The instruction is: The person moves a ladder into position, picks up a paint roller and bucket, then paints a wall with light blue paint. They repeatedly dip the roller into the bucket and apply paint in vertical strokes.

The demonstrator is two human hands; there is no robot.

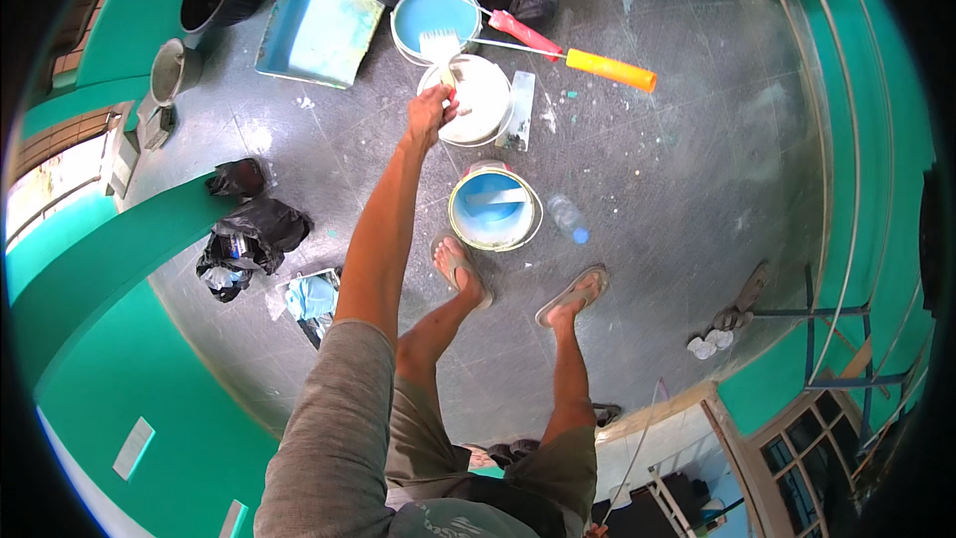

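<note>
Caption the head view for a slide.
Left hand gripping a paintbrush near a white bucket, with a blue tray and a plastic bottle on the grey floor.

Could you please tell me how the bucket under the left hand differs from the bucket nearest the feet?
The far bucket, under the left hand, looks white inside; the near bucket, by the feet, looks blue. A hand-held brush partly overlaps the far bucket in view, whereas the near bucket shows a pale flat strip within its opening. Both are round, open-topped and on the dark floor.
</note>
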